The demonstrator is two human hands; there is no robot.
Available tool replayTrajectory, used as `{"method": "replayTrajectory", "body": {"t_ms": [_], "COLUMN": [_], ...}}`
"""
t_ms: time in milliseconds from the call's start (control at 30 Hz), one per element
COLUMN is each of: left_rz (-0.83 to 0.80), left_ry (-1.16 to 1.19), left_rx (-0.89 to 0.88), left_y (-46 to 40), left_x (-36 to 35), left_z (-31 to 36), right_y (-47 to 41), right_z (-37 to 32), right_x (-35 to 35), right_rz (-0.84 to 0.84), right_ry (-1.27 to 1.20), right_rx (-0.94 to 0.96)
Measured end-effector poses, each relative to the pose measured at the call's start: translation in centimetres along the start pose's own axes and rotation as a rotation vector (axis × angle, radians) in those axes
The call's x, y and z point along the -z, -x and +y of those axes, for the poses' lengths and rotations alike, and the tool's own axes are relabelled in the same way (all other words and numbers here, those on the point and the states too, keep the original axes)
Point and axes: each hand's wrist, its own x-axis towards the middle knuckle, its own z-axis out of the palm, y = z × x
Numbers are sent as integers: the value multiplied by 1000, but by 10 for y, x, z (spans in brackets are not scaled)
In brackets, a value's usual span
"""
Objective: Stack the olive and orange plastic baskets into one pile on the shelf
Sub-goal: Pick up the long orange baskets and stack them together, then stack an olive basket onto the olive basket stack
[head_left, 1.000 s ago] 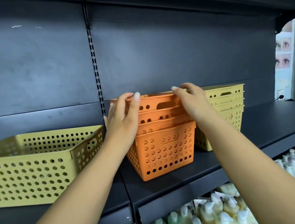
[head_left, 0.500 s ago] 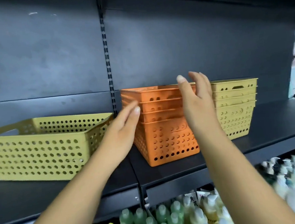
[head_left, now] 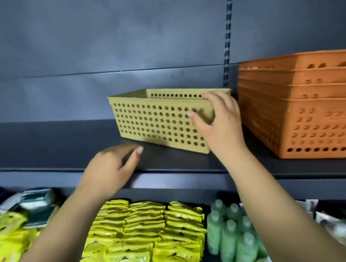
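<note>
A single olive basket (head_left: 158, 119) with round holes stands on the dark shelf (head_left: 44, 150), middle of view. My right hand (head_left: 217, 118) grips its right end, fingers over the rim and thumb on the front wall. My left hand (head_left: 112, 167) hovers open, blurred, just in front of the basket's lower left corner, touching nothing. To the right, a pile of several nested orange baskets (head_left: 312, 106) rests on the same shelf, cut off by the frame edge.
A slotted upright (head_left: 226, 42) runs down the back wall between the olive basket and the orange pile. Below the shelf lie yellow duck-print packs (head_left: 139, 238), green bottles (head_left: 231, 230) and blurred goods at the left.
The view has swung left. Both hands left the orange pile; my right hand now holds the olive basket's right end and my left hand has dropped toward its left corner.
</note>
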Motion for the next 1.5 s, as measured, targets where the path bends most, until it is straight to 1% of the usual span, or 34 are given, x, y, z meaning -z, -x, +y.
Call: {"method": "replayTrajectory", "body": {"t_ms": [67,133,233,300,367,433,467,533,633,700,767,900,967,1033,1133,1300,1400,1500], "left_rz": [-33,-64,6,64,80,85,90,101,86,66,86,187,200,233,333,439,397,334], "left_ry": [7,36,176,340,481,574,604,650,742,746,697,718,759,779,826,1078,1227,1328], "left_rx": [74,108,145,162,170,200,219,257,318,355,367,315,273,224,136,-70,-205,-297], "left_y": [7,11,12,10,7,2,-1,-7,-16,-19,-20,-23,-32,-44,-64,-88,-89,-79], "left_x": [-1,-5,-5,-1,-1,-2,-3,-6,-14,-23,-29,-24,-16,-7,7,25,25,18], "left_z": [-14,-22,-17,-6,5,14,18,27,36,39,40,46,52,58,70,126,176,225], "right_y": [1,5,14,17,18,17,17,16,17,17,19,18,8,-6,-26,-38,-34,-22], "right_z": [-5,-19,-44,-45,-35,-20,-13,0,8,12,14,9,2,-7,-22,-37,-38,-30], "right_x": [-5,-5,-3,-3,-1,5,7,6,3,3,3,9,17,28,50,111,166,217], "right_rz": [48,82,-67,-69,9,98,109,26,-187,-283,-302,-166,-116,-92,-52,91,154,220], "right_ry": [60,55,-144,-183,-209,-262,-288,-404,-763,-855,-833,-848,-858,-873,-904,-863,-786,-736], "right_rx": [-6,92,285,322,198,-8,-114,-313,-561,-634,-641,-628,-589,-525,-406,-196,-101,-37]}}
